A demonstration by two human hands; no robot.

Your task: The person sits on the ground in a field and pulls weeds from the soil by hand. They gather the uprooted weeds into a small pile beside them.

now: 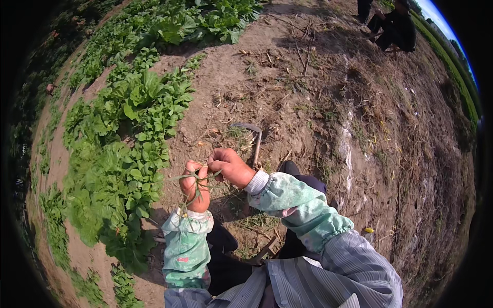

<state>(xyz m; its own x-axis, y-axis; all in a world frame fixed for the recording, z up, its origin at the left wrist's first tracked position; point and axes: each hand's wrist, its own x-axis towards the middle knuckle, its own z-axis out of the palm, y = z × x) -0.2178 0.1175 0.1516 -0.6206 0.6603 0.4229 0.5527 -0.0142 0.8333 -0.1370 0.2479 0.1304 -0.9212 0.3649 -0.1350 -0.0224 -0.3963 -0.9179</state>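
My left hand [196, 188] is raised above the soil, closed on a thin-leaved green weed [197, 179] whose narrow blades spread over the fingers. My right hand [231, 166] meets it at the fingertips, thumb and forefinger pinched at the top of the same plant. Just beyond my right hand a sickle [258, 144] lies on the ground, its curved metal blade pointing left and its wooden handle towards me. Green patterned sleeve covers [298, 204] cover both forearms.
Leafy green vegetables [115, 173] grow in rows at the left and top. Dry plant litter [369, 127] covers the slope at the right. A person in dark clothes [396, 29] sits at the top right, with another person's legs [364, 9] beside. Dry sticks [308, 50] lie farther ahead.
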